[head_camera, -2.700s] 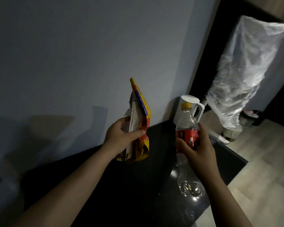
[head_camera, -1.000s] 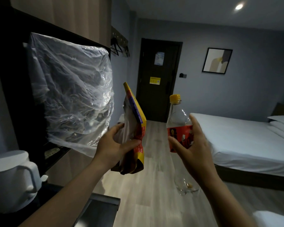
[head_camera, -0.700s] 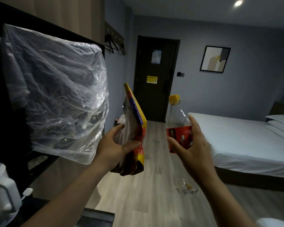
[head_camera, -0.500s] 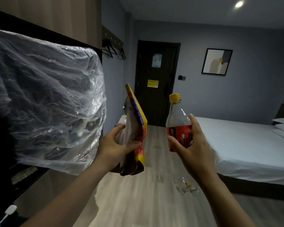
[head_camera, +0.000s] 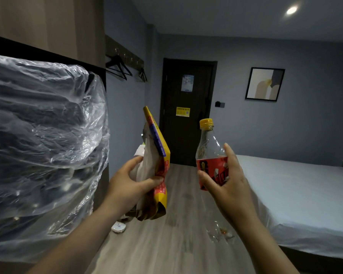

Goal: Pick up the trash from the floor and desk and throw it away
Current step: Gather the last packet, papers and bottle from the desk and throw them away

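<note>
Crumpled yellow foil snack bag (head_camera: 156, 165), red and blue print down one edge: held upright in mid-air, chest height, above the floor. Left hand (head_camera: 127, 186) has it in a closed grip, thumb across the front, fingers wrapped behind; the bag's top corner points up, its folded bottom hangs below the palm. A white scrap (head_camera: 139, 150) shows behind the bag's upper edge (cannot tell what it is).

Clear plastic bottle (head_camera: 210, 153) with yellow screw cap (head_camera: 206, 123) and red label (head_camera: 212, 171): also in the air, upright, just right of the bag, not touching it. Right hand (head_camera: 228, 186) closes its grip round the label band, thumb on the near side, fingers round the far side. The bottle's see-through lower end sits under the wrist, a trace of amber residue at the base.

Around: pale wood-plank floor (head_camera: 166, 250) beneath both hands; a small white object (head_camera: 118, 227) lies on it by the left forearm. Wrinkled clear plastic sheeting (head_camera: 44, 145) covers something dark at far left. Bed with white sheet (head_camera: 305, 194) at right. Ahead, a dark door (head_camera: 186, 139) with a yellow notice (head_camera: 183, 111); black hangers (head_camera: 117, 68) on a wall rail left of it, framed picture (head_camera: 264, 84) right of it. Ceiling light (head_camera: 291, 10) on.
</note>
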{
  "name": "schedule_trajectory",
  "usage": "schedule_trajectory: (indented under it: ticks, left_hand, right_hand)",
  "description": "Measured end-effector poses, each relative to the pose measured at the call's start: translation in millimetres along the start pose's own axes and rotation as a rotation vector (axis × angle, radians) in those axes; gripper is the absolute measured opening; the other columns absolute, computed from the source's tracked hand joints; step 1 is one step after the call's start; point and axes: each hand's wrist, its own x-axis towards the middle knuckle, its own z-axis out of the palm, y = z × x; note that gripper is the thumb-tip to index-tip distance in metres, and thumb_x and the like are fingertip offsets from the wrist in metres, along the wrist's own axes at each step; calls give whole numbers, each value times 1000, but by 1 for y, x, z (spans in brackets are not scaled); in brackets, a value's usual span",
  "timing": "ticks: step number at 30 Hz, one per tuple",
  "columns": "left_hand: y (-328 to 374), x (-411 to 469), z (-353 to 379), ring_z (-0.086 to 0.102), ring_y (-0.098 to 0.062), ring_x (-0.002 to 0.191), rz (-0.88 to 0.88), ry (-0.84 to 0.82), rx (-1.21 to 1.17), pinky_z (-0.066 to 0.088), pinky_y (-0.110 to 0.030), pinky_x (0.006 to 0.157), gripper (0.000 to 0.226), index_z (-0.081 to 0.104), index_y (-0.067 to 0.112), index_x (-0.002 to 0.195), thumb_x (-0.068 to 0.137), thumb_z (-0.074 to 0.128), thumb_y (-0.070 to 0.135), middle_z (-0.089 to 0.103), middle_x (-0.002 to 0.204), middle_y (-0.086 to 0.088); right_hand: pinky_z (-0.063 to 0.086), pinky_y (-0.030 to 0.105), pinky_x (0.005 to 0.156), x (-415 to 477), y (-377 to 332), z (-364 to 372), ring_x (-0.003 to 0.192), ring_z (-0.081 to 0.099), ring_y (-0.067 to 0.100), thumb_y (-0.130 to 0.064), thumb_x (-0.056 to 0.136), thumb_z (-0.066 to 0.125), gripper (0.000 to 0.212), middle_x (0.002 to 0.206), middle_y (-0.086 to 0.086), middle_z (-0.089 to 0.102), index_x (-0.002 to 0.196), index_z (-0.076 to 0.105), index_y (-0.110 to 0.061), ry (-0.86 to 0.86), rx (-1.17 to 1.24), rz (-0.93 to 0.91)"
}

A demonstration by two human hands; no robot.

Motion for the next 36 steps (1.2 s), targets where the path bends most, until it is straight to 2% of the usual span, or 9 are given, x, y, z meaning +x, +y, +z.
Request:
schedule_trajectory:
  ticks: [5, 7, 10, 14, 19, 25, 29, 32, 36]
  left_hand:
    - [-32, 57, 30, 61, 13, 87, -29, 19, 28, 47, -16, 67, 61, 56, 64, 91, 36, 82, 56, 63, 92, 39]
    - [-46, 84, 40, 63, 9, 87, -43, 11, 30, 46, -16, 67, 64, 56, 61, 96, 37, 82, 56, 66, 94, 33]
    - [-69, 133, 49, 61, 2, 94, -33, 16, 40, 45, -17, 68, 83, 57, 45, 117, 38, 81, 57, 65, 105, 22]
    - [-101, 207, 55, 60, -4, 100, -36, 11, 53, 45, -17, 67, 92, 52, 40, 127, 42, 80, 59, 62, 113, 19]
    - [-137, 293, 64, 59, -4, 100, -28, 3, 109, 41, -13, 66, 93, 52, 38, 129, 42, 75, 63, 61, 114, 19]
    - [-183, 371, 96, 58, -12, 109, -80, -28, 138, 47, -24, 74, 91, 50, 37, 131, 47, 77, 59, 60, 123, 13]
    - [-215, 425, 126, 56, -11, 107, -99, -36, 178, 43, -17, 67, 88, 49, 38, 131, 50, 77, 58, 59, 122, 13]
    - [-236, 468, 152, 56, -11, 105, -110, -21, 211, 44, -20, 67, 88, 49, 37, 132, 51, 76, 59, 58, 122, 13]
    - [-254, 530, 190, 56, -12, 108, -150, 12, 239, 46, -27, 76, 92, 50, 36, 131, 46, 74, 62, 58, 123, 13]
  right_hand:
    - [40, 17, 83, 51, 53, 32, 110, 39, 0, -54, 72, 67, 93, 143, -12, 33, 147, 13, -42, -22, 10, 21]
    - [40, 16, 83, 74, 74, 49, 109, 41, -1, -52, 73, 69, 92, 137, -18, 32, 147, 13, -44, -27, 22, 29]
    - [38, 11, 79, 113, 100, 77, 102, 44, -5, -57, 71, 66, 93, 128, -25, 28, 146, 12, -46, -29, 18, 26]
    - [38, 13, 80, 172, 132, 119, 110, 40, -1, -53, 74, 68, 92, 138, -17, 32, 146, 11, -47, -35, 5, 47]
    - [36, 9, 78, 235, 174, 169, 112, 38, -3, -53, 74, 68, 91, 142, -16, 32, 145, 11, -48, -30, 2, 76]
    - [36, 8, 75, 294, 235, 210, 110, 41, -2, -54, 74, 68, 91, 140, -17, 34, 145, 11, -49, -47, -9, 118]
    - [35, 9, 80, 340, 288, 236, 113, 40, -4, -53, 75, 69, 91, 141, -19, 34, 145, 12, -49, -42, 24, 147]
    - [37, 15, 85, 379, 329, 255, 115, 40, -3, -54, 74, 69, 91, 132, -25, 31, 144, 10, -51, -42, 40, 144]
    - [36, 9, 79, 441, 384, 273, 106, 44, -9, -54, 74, 70, 91, 126, -29, 30, 143, 10, -53, -57, 86, 156]
